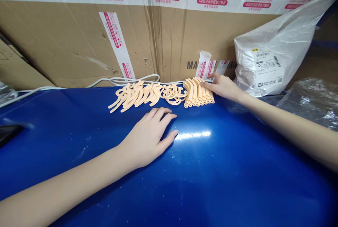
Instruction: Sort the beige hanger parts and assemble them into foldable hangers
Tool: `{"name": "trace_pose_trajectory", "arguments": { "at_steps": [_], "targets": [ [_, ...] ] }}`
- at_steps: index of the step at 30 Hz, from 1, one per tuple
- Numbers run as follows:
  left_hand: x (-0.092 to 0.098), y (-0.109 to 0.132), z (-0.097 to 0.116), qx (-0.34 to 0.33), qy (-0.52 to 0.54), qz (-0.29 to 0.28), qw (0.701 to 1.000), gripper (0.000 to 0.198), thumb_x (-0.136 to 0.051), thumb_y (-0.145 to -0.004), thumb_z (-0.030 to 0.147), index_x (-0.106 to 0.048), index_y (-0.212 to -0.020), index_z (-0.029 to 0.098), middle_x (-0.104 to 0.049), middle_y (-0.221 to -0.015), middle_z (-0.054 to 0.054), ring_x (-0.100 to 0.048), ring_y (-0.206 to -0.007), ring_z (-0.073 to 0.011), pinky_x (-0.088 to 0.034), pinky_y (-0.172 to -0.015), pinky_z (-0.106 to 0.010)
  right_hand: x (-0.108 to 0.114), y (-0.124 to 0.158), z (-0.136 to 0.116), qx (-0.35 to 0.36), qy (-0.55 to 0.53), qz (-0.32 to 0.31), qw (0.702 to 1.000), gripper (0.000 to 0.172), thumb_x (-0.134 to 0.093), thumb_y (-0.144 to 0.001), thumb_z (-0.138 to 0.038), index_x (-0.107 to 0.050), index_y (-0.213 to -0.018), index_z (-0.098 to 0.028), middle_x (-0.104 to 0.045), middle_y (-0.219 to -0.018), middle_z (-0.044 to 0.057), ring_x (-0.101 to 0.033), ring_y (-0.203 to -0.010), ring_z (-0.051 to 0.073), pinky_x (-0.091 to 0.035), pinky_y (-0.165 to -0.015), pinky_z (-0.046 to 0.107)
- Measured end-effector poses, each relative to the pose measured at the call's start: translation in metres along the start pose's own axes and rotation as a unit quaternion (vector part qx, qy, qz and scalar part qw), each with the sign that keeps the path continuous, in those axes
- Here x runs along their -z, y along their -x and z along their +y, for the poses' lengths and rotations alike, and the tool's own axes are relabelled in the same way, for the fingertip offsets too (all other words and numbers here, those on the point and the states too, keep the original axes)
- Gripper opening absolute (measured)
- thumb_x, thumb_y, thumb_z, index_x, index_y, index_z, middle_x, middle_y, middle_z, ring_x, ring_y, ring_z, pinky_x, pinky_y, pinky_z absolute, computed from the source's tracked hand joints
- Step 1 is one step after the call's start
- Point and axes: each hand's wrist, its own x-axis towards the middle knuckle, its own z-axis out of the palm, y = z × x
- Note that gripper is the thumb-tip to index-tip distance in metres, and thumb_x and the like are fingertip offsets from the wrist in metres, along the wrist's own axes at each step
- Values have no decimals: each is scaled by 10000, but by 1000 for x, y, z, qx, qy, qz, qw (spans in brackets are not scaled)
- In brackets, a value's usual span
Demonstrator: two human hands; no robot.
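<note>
Glossy blue tabletop (211, 184), scuffed, with a glare patch near centre. Along the far edge lies a loose row of curved peach plastic pieces (139, 95), then a squared stack of the same pieces (198, 93). A white cable (79, 84) runs behind them. A white labelled bag (264, 65) and crinkled clear plastic (308, 100) sit at right.
</note>
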Motion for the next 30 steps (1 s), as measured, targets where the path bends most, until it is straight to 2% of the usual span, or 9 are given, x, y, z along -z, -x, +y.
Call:
{"name": "trace_pose_trajectory", "arguments": {
  "at_steps": [6, 11, 16, 19, 22, 26, 28, 30],
  "targets": [
    [0, 1, 1, 0, -2, -5, 1000, 409, -429, -987, 393, -552, -1294, 152, -551, -1343, -123, -487, -1240, -289, -426, -1055, -492, 1, -5, 5, 19, 7, -18, 1000, 574, -538, -831, -578, -607, -1217, -159, -717, -915, 119, -666, -784, 273, -505, -777, 428],
    [0, 0, 0, -2, -2, 0, 1000, 408, -427, -992, 389, -543, -1301, 151, -546, -1346, -122, -490, -1234, -282, -426, -1055, -494, 5, -4, 5, 29, 38, -10, 999, 494, -540, -832, -492, -614, -1207, -180, -714, -886, 113, -664, -829, 307, -493, -779, 463],
    [1, 1, 0, -2, 1, 0, 1000, 401, -430, -990, 388, -544, -1296, 155, -549, -1345, -123, -490, -1238, -284, -426, -1055, -495, 9, -4, 3, 31, 59, -10, 998, 498, -575, -804, -539, -648, -1152, -191, -709, -851, 112, -665, -823, 326, -495, -758, 478],
    [0, 2, 0, -2, 0, 1, 1000, 401, -434, -987, 388, -546, -1291, 152, -550, -1343, -124, -491, -1241, -285, -425, -1059, -497, 9, -5, 3, 36, 59, -6, 998, 467, -587, -806, -484, -651, -1149, -174, -708, -844, 117, -669, -837, 324, -497, -758, 455],
    [0, 2, 0, 0, -2, 3, 1000, 395, -432, -986, 387, -550, -1284, 155, -558, -1339, -123, -499, -1238, -284, -432, -1057, -494, 13, -4, 2, 37, 58, 14, 998, 465, -581, -812, -467, -653, -1146, -153, -712, -881, 135, -670, -849, 333, -492, -743, 442],
    [6, 2, 2, -1, -14, -14, 1000, 413, -431, -987, 393, -545, -1302, 152, -551, -1374, -126, -510, -1245, -289, -424, -1069, -501, 26, 2, -9, 56, 49, 84, 994, 468, -580, -812, -399, -638, -1202, -146, -721, -856, 111, -670, -806, 318, -480, -704, 421],
    [12, 3, 4, 14, -6, -43, 999, 471, -430, -986, 426, -506, -1354, 142, -538, -1410, -131, -507, -1272, -306, -392, -1100, -531, 35, 8, -20, 81, 38, 109, 990, 446, -573, -818, -364, -647, -1205, -156, -725, -833, 90, -665, -762, 286, -473, -690, 403],
    [19, 6, 6, 54, 40, -52, 996, 577, -409, -983, 499, -409, -1437, 144, -490, -1474, -136, -472, -1332, -314, -363, -1132, -544, 43, 19, -34, 127, 20, 103, 986, 370, -562, -828, -350, -700, -1124, -176, -723, -798, 72, -656, -717, 253, -463, -663, 376]
  ]
}}
